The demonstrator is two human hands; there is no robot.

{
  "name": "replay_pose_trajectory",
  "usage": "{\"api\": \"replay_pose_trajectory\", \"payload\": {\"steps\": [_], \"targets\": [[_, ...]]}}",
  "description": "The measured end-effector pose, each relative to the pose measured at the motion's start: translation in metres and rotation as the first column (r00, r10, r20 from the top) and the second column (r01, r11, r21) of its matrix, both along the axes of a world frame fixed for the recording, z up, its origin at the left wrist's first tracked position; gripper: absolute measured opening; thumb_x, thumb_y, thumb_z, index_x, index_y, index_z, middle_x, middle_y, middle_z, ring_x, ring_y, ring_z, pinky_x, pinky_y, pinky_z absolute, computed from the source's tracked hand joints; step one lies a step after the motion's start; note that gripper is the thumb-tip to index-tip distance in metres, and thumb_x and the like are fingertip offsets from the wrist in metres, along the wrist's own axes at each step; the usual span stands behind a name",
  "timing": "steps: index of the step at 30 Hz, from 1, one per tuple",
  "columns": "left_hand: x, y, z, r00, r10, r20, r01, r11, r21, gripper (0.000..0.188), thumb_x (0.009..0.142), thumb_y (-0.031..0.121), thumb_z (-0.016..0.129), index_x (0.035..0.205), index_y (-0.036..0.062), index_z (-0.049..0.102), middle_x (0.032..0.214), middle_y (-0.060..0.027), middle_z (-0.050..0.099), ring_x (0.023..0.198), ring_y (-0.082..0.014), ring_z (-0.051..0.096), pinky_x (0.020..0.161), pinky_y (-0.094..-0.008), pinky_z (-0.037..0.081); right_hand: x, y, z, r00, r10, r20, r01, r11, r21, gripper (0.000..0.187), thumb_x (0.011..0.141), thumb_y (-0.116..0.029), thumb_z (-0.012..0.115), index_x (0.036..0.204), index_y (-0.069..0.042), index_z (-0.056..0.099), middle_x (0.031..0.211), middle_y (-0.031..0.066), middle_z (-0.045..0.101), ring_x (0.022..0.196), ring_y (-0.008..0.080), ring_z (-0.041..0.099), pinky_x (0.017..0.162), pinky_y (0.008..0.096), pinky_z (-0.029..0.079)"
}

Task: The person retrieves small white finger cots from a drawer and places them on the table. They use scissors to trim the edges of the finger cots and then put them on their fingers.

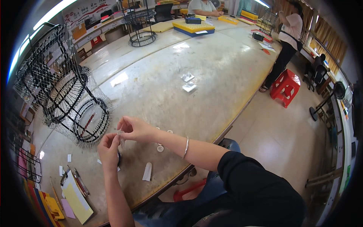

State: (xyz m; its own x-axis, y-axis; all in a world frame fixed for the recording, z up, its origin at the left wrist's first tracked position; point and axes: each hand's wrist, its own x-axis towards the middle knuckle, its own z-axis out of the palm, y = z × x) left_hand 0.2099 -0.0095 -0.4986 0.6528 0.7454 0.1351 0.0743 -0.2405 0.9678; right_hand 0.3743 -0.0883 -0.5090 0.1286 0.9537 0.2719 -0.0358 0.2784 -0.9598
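My left hand (109,149) and my right hand (135,129) meet just above the table, fingers pinched together. Between their fingertips is a small, pale, translucent finger cot (121,139), partly hidden by the fingers. Under my right forearm lie several rolled, ring-shaped white finger cots (160,148). An unrolled white finger cot (147,171) rests flat nearer the table's front edge. Beside my left wrist a dark curved thing shows in part; I cannot make out what it is.
A tall black wire-mesh frame (75,90) stands left, with another wire frame (141,26) farther back. Small clear packets (189,87) lie mid-table. A yellow notepad (77,198) and pens (81,183) are at lower left. Beyond the table's right edge are a red stool (286,87) and a standing person (289,34).
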Motion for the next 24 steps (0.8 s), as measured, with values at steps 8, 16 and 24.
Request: {"api": "replay_pose_trajectory", "payload": {"steps": [8, 16, 24], "targets": [[0.007, -0.001, -0.008, 0.969, 0.039, 0.244, -0.035, 0.999, -0.02, 0.009, 0.089, 0.011, 0.058, 0.094, 0.0045, 0.057, 0.086, -0.0005, 0.059, 0.081, -0.0072, 0.054, 0.069, -0.0227, 0.044, 0.004, -0.005, 0.006, 0.992, 0.065, -0.108, -0.085, 0.978, -0.19, 0.027, 0.082, -0.023, 0.071, 0.096, -0.007, 0.055, 0.086, 0.0005, 0.06, 0.086, 0.0084, 0.055, 0.077, 0.0212, 0.042], [-0.012, 0.008, 0.007, 0.984, 0.178, 0.001, -0.171, 0.945, 0.277, 0.019, 0.083, 0.01, 0.062, 0.1, 0.0015, 0.063, 0.086, -0.0057, 0.064, 0.075, -0.0125, 0.059, 0.067, -0.0264, 0.047, 0.018, 0.004, -0.005, 0.961, -0.094, -0.261, 0.049, 0.983, -0.175, 0.023, 0.088, -0.022, 0.065, 0.096, -0.003, 0.055, 0.09, 0.0086, 0.063, 0.079, 0.0174, 0.065, 0.071, 0.0303, 0.053], [-0.048, 0.027, 0.014, 0.759, 0.376, -0.531, -0.086, 0.867, 0.492, 0.024, 0.07, 0.017, 0.073, 0.084, -0.0019, 0.066, 0.086, -0.0168, 0.066, 0.077, -0.0267, 0.063, 0.07, -0.0352, 0.049, 0.023, -0.008, 0.018, 0.945, -0.253, -0.209, 0.178, 0.931, -0.319, 0.032, 0.086, -0.028, 0.066, 0.105, -0.005, 0.057, 0.093, 0.006, 0.063, 0.083, 0.0131, 0.062, 0.07, 0.0255, 0.05]]}}
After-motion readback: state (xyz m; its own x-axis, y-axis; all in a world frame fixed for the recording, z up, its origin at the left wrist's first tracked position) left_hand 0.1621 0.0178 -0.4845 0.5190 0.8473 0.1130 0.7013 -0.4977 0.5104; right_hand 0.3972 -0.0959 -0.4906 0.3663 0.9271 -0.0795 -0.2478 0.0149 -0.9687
